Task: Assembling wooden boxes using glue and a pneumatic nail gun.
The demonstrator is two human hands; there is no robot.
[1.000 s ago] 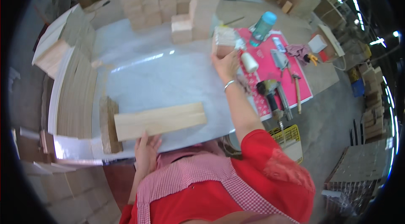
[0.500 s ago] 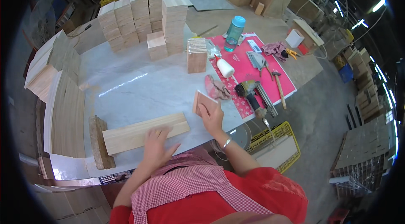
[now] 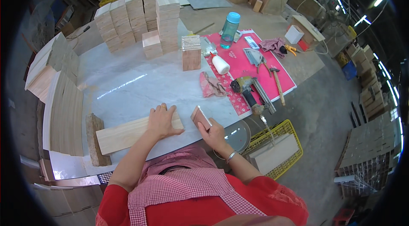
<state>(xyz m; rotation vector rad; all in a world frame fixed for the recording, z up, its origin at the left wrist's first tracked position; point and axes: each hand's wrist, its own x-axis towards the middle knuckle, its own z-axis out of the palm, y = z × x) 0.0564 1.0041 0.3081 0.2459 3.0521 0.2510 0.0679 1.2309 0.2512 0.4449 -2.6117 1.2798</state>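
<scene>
A pale, flat wooden board [image 3: 123, 134] lies on the grey tabletop before me. My left hand [image 3: 162, 121] is closed over its right part, fingers at the far edge and thumb by the near corner. The board's left end rests against a rough wooden bar [image 3: 97, 141]. Just right of the board, my right hand [image 3: 214, 136] grips a small brownish wooden block [image 3: 200, 117] with a light edge, tilted and held apart from the board. A crumpled pink cloth [image 3: 212, 84] lies beyond this hand.
Stacked boards [image 3: 66, 113] line the left side, with wooden block stacks [image 3: 167, 21] farther back. On a red mat sit a nail gun [image 3: 251, 92], hammer [image 3: 278, 87], white glue bottle [image 3: 220, 64] and blue water bottle [image 3: 230, 30]. A yellow crate [image 3: 294, 158] stands below the table's right edge.
My left hand has gone from lying spread on the board to gripping its right part, arm farther forward. My right hand has lowered slightly toward me, still holding the block. The view has shifted a little.
</scene>
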